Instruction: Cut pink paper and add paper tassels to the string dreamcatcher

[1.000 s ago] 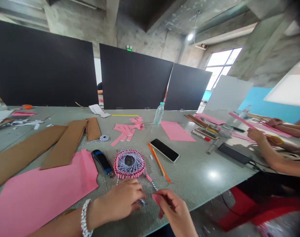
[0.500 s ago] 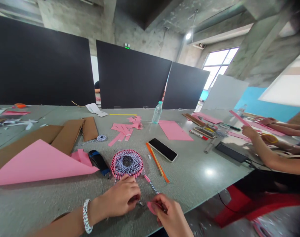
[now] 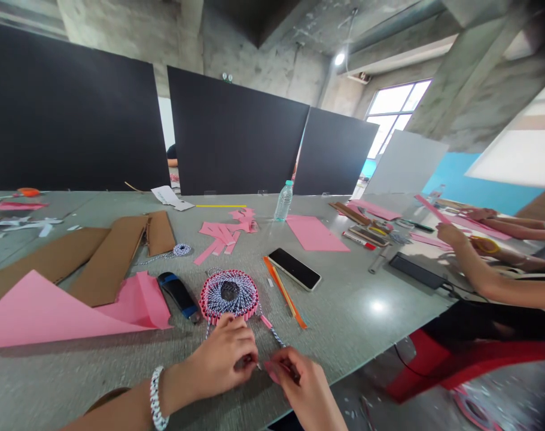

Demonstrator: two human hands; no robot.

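A round coil piece [image 3: 230,293] of blue-and-white twisted cord, with a dark hole in its middle and a pink rolled-paper rim, lies on the table before me. My left hand [image 3: 231,353] is closed at its near edge, pinching a cord whose pale tip pokes out toward the right. Close beside it, my right hand [image 3: 301,380] is closed on a small piece of pink paper, mostly hidden by the fingers. Another length of cord [image 3: 277,336] with a pink paper roll [image 3: 265,321] on it runs from the coil toward my right hand.
Around the coil lie a blue-black cutter [image 3: 179,296], orange and yellow strips [image 3: 286,293] and a phone [image 3: 294,269]. Pink paper [image 3: 75,320] and cardboard [image 3: 115,257] are at left; pink strips [image 3: 221,233] and a bottle [image 3: 283,201] stand farther back. A co-worker's arm [image 3: 487,275] is at right.
My right hand has drawn slightly closer to my left fingertips, and its fingers now cover more of the pink paper. The camera has shifted a little; the coil stays put.
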